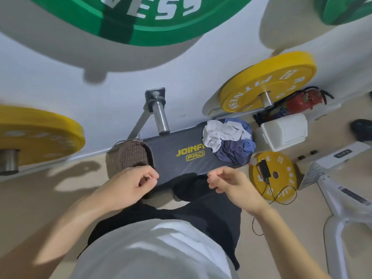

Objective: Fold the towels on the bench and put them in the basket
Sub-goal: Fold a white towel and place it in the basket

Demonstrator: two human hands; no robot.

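at frame centre, dark bench (181,141) lying crosswise; towels (228,137), white over blue, heaped unfolded at its right end; brown woven basket (132,154) at its left end. below, left hand (132,183) and right hand (227,182) hovering apart, fingers loosely curled, grasping nothing. right of bench, yellow plate (281,178) flat on floor.

Left hand (130,183), right hand (227,181) loosely curled, seemingly empty

White towel (218,134) and blue towels (236,149) heaped unfolded at the dark bench's (177,143) right end; brown woven basket (133,155) sits at its left.
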